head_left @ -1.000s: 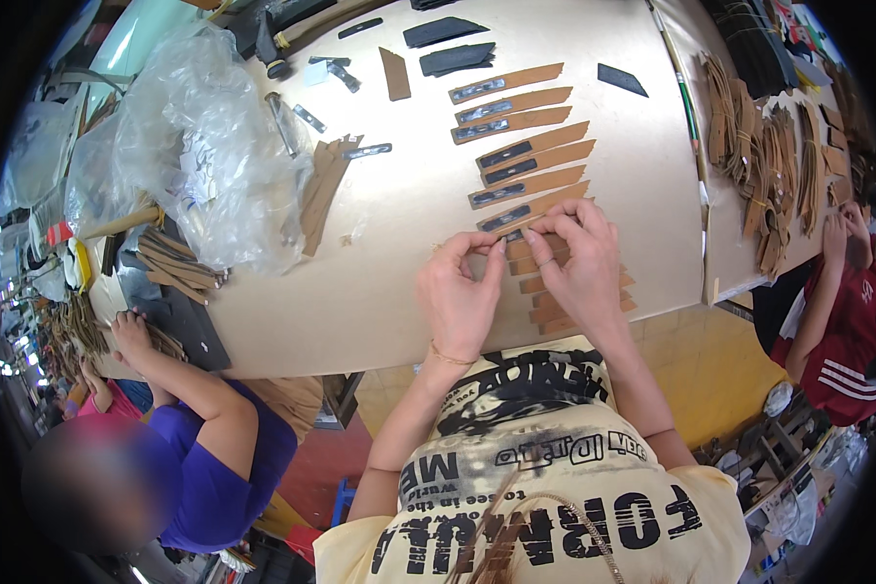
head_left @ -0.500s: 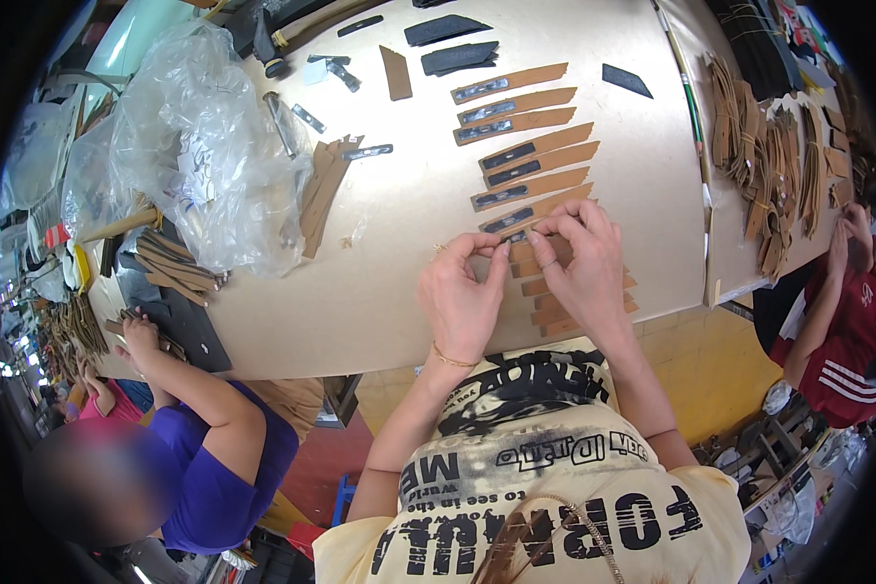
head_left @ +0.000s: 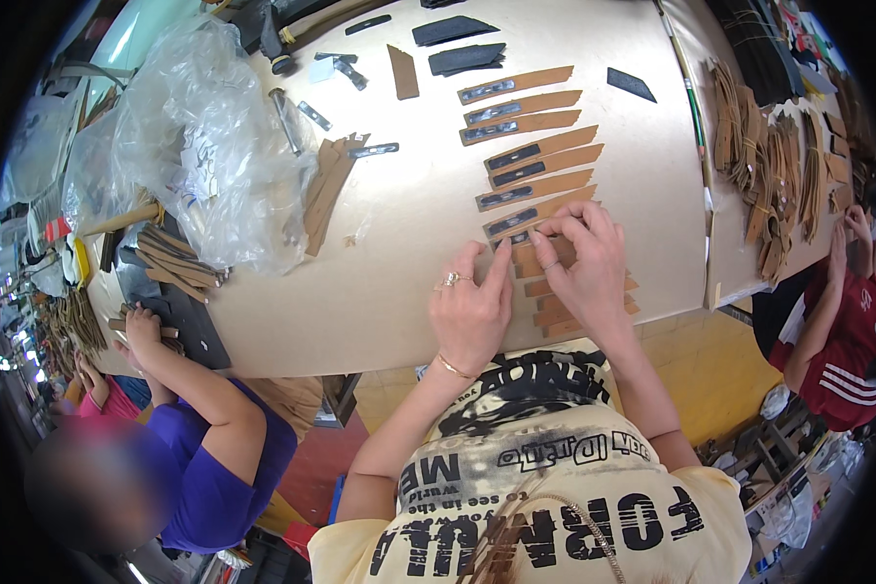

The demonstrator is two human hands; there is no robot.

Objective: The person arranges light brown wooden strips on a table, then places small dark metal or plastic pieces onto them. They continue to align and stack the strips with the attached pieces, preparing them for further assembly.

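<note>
Brown leather-like strips [head_left: 566, 144] lie in a slanted column, each upper one bearing a narrow dark insert [head_left: 516, 154] at its left end. My right hand [head_left: 586, 261] bends over a strip low in the column, its thumb and forefinger closed at the right end of a dark insert [head_left: 518, 237]. Just left of it is my left hand [head_left: 470, 304], forefinger and thumb apart, the thumb tip by the insert's left end. My hands partly cover the lower strips [head_left: 557, 316], which show no dark inserts.
Left on the table [head_left: 399, 321] are a crumpled clear bag [head_left: 200, 146], a pile of brown strips [head_left: 333, 190] and a loose dark insert [head_left: 375, 150]. Black pieces [head_left: 465, 58] and a hammer [head_left: 274, 44] lie at the back. Co-workers [head_left: 226, 457] sit at both sides; bundled strips [head_left: 774, 185] lie right.
My left forefinger and thumb have parted, and that hand has drawn slightly down from the strip. My right hand stays nearly in place. The whole view has shifted slightly.
</note>
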